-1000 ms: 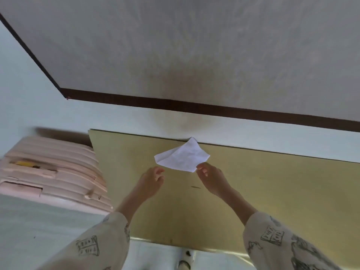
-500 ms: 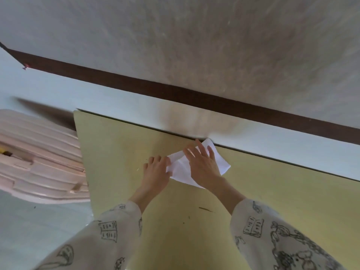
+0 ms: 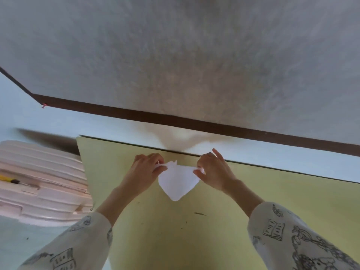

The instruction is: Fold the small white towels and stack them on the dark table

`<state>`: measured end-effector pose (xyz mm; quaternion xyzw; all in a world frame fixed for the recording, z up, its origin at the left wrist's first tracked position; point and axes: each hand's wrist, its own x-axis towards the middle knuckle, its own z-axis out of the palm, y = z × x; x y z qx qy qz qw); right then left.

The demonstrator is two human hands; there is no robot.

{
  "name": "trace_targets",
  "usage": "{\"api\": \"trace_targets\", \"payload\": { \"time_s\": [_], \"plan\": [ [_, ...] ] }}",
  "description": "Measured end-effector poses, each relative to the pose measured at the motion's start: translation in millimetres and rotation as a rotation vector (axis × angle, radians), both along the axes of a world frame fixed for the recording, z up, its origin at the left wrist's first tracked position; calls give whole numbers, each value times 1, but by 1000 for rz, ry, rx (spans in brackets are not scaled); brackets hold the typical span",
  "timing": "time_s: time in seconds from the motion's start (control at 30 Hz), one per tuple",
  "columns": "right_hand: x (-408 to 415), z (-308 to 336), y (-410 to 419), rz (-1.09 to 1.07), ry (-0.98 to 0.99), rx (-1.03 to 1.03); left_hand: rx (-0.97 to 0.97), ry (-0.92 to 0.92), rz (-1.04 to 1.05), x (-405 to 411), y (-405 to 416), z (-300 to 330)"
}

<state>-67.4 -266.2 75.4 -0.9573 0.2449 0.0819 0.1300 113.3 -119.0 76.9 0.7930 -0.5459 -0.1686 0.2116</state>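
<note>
Yellow-green table (image 3: 253,211) runs along a pale wall, its far edge just beyond the hands. Left hand (image 3: 144,172) and right hand (image 3: 212,170) each pinch an upper corner of the white towel (image 3: 176,182) with curled fingers; it hangs to a rounded point over the table, bare surface on both sides.

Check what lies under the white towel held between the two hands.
Below the white towel, pinched by the left hand and right hand, only the yellow-green tabletop shows; the patch it covers is hidden.
</note>
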Motion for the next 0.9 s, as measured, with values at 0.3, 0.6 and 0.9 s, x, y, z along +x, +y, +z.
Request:
{"api": "trace_targets", "payload": {
  "time_s": [0.3,0.6,0.9],
  "plan": [
    [-52,54,-11,-318,-323,-343,-155,-53,19,7,-11,60],
    [-145,29,60,-299,-371,-415,-111,66,-5,-46,59,34],
    [-185,-34,120,-491,71,187,441,325,-17,-71,104,-44]
  ]
}}
